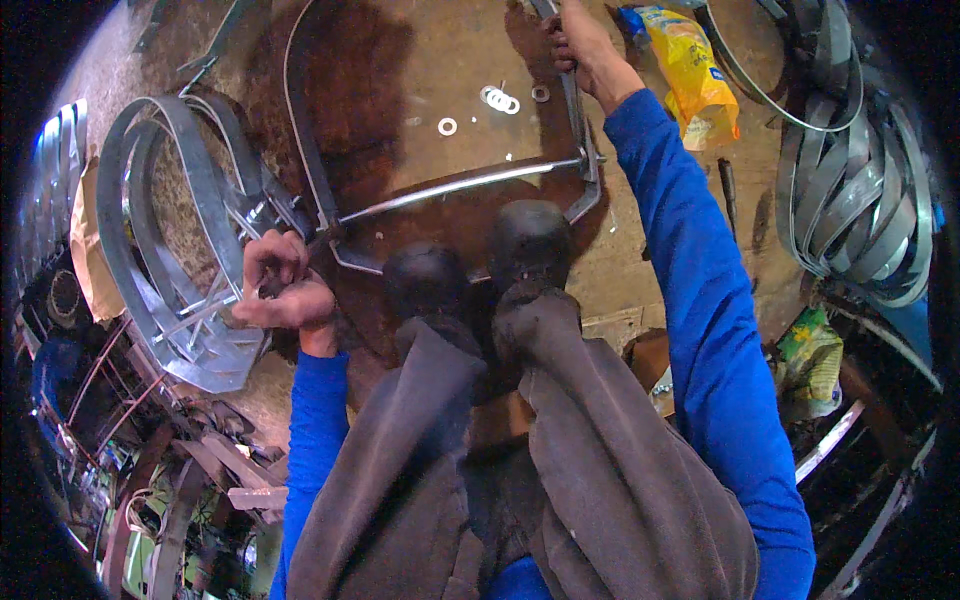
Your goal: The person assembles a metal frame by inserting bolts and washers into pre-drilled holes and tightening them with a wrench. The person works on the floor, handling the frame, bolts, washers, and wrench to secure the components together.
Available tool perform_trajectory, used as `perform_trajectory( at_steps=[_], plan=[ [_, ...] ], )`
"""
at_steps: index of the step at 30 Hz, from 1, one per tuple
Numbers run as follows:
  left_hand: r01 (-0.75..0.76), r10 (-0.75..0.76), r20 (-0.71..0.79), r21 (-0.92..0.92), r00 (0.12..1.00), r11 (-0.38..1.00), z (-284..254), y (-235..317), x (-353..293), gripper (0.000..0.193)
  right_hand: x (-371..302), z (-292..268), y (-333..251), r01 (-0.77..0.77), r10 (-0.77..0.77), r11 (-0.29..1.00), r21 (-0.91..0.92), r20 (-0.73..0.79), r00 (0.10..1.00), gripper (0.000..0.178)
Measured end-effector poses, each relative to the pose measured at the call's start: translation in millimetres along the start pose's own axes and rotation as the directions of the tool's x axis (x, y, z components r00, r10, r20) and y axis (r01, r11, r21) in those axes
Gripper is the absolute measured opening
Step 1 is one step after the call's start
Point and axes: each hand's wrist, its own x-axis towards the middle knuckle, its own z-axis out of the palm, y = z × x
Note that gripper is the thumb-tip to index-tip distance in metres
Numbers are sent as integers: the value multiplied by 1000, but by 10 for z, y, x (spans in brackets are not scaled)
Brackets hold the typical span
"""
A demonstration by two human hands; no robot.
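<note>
A bent flat metal strap frame [303,130] stands in front of my boots, with a shiny rod [455,187] running across between its two sides. My right hand [588,52] is closed around the frame's right side near the far end. Beside the rod's left end, my left hand [287,283] is held with curled fingers; whatever is between them is hidden. Inside the frame's outline, several pale washers [447,127] lie on the brown surface.
Looped metal straps [190,190] lie to the left. At the right are a large bundle of coiled strap [860,200], a yellow plastic bag [685,75] and a thin dark tool [728,195]. My dark boots [530,240] rest close to the rod.
</note>
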Motion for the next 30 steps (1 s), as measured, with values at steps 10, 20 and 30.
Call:
perform_trajectory(
  at_steps=[10,20,30],
  plan=[
    [139,-133,-41,267,990,954,221,-60,418,53,331,-319,228,315,-557,434,-844,24,830,31],
    [64,-69,-20,681,997,729,425,-434,1117,48,-1111,-33,-83,403,-408,913,-62,-169,897,28],
    [181,-151,-105,703,983,688,543,-445,1168,51,-1363,54,-192,321,-306,945,54,-194,932,29]
  ],
)
